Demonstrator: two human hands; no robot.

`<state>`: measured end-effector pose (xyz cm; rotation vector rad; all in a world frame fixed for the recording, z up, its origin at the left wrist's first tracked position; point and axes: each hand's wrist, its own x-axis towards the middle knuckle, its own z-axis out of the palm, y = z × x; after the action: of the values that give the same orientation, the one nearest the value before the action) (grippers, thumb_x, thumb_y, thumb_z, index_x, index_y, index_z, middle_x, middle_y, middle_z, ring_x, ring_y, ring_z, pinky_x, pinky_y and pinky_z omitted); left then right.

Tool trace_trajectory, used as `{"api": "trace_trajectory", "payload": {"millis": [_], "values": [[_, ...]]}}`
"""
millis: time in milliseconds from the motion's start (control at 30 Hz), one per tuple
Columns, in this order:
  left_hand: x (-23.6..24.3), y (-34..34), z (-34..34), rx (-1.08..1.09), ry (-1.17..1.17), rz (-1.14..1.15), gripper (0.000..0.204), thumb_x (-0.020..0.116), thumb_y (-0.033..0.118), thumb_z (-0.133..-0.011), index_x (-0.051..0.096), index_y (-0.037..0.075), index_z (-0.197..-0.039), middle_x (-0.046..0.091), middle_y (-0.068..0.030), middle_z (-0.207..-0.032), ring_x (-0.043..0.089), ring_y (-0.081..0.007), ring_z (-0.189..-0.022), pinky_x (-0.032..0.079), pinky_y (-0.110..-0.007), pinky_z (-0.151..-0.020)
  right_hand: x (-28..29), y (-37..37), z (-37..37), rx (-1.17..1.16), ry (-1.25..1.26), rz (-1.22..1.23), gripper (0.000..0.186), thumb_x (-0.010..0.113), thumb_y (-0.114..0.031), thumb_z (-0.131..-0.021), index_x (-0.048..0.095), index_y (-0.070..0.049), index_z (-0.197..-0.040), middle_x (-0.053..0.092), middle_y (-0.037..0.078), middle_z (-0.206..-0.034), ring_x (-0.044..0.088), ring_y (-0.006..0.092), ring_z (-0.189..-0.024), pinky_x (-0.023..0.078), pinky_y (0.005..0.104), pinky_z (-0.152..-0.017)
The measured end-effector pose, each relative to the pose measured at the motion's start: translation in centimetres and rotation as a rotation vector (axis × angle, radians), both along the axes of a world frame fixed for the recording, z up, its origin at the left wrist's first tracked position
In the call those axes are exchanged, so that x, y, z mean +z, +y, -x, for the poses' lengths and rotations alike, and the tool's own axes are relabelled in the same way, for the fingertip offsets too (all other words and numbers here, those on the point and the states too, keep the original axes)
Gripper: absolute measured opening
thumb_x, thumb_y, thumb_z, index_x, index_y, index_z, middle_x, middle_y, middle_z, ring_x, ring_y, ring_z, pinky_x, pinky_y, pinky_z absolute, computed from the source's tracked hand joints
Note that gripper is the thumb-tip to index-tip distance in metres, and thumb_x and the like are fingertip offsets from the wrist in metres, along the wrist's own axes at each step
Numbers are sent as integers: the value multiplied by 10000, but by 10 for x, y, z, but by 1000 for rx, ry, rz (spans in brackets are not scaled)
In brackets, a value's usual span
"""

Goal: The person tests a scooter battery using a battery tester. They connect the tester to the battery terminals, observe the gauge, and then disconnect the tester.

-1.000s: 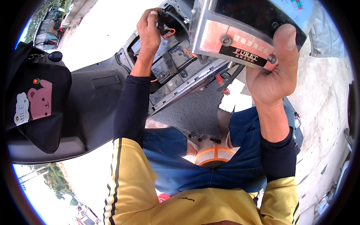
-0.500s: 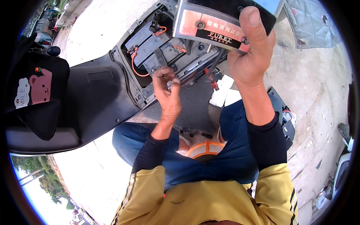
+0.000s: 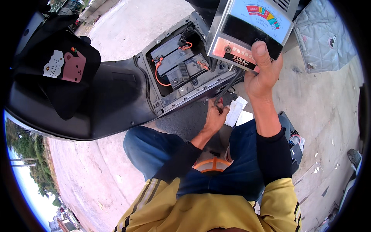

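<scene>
Up at the top right my right hand point(image 3: 264, 80) is closed on a battery tester point(image 3: 236, 45), a metal box with a coloured needle dial, its thumb across the front. Black cables point(image 3: 230, 86) hang from the tester. My left hand point(image 3: 215, 118) pinches the tester's cable end beside the scooter; a bit of red shows at the fingertips, but the clip itself is mostly hidden. Left of the tester, dark grey batteries point(image 3: 172, 56) sit in the scooter's open compartment point(image 3: 169, 101). Orange wires point(image 3: 157, 73) join their terminals.
The scooter's black floorboard point(image 3: 112, 96) extends left to a black cover point(image 3: 63, 92) with a pink bear. White foam pieces point(image 3: 235, 111) lie right of my left hand. An orange-rimmed stool point(image 3: 212, 164) is between my legs. A quilted grey cover point(image 3: 324, 42) hangs at far right.
My left hand has moved right from the compartment's edge and taken hold of the hanging cable end. The tester stays in my right hand, its dial now in sight. The whole view has shifted.
</scene>
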<state>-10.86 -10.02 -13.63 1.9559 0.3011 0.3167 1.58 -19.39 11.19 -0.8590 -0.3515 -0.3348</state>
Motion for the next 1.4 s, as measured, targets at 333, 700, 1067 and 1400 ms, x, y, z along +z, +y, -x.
{"api": "trace_trajectory", "payload": {"millis": [333, 700, 1067, 1400], "values": [[77, 41, 61, -161, 379, 867, 263, 437, 141, -883, 640, 16, -994, 623, -138, -1297, 576, -181, -1072, 414, -299, -885, 1, 2, 5, 113, -53, 46, 600, 848, -206, -823, 525, 1, -1284, 641, 81, -1128, 632, 158, -1005, 510, 314, -919], [179, 121, 56, -174, -131, 779, 810, 610, 125, -781, 335, -22, -1529, 584, -193, -1316, 556, -278, -1247, 415, -401, -1062, 12, 10, 13, 165, -23, 186, 663, 847, -134, -815, 471, 45, -1332, 645, 148, -1184, 666, 204, -1035, 532, 327, -930], [247, 246, -72, -80, -363, 54, 477, 574, 104, -899, 538, -34, -1354, 656, -166, -1234, 611, -253, -1193, 459, -365, -1044, 12, 34, 21, 82, 53, 206, 679, 857, -183, -825, 471, 34, -1340, 610, 136, -1228, 599, 206, -1124, 455, 339, -1012], [226, 269, -115, -115, -461, 109, 345, 546, 7, -931, 595, -40, -1269, 694, -140, -1124, 652, -199, -1072, 502, -322, -983, 0, 33, 18, 108, 150, 326, 541, 843, -180, -843, 575, 10, -1273, 635, 102, -1196, 610, 182, -1086, 471, 317, -982]]}}
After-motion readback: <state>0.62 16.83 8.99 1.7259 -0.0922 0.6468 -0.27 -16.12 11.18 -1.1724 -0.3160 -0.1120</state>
